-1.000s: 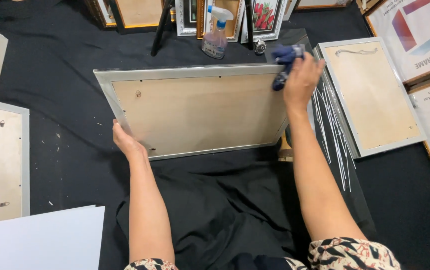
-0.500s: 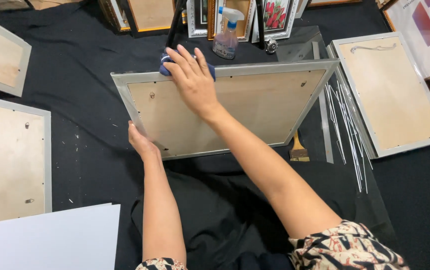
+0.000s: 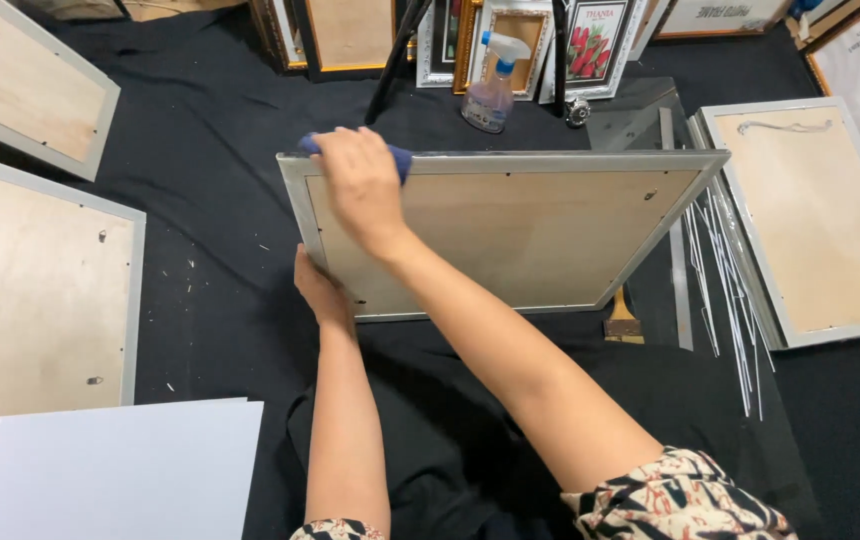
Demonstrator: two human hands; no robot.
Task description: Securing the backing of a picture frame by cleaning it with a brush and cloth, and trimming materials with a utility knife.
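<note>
A silver picture frame (image 3: pixel 510 162) with a plywood back stands tilted in front of me, its back facing me. My right hand (image 3: pixel 360 180) presses a dark blue cloth (image 3: pixel 398 158) against the frame's top left corner. My left hand (image 3: pixel 320 292) grips the frame's lower left edge and steadies it. A black cloth covers the floor beneath.
More back-up frames lie on the left (image 3: pixel 30 290) and right (image 3: pixel 820 215). A white board (image 3: pixel 110 465) lies at lower left. A spray bottle (image 3: pixel 490 85) stands behind the frame, with framed pictures leaning at the back. Thin metal strips (image 3: pixel 720 270) and a small brush (image 3: pixel 623 322) lie to the right.
My right hand has slid the blue cloth along the frame's top edge from the right corner to the left corner. The left hand has kept its grip.
</note>
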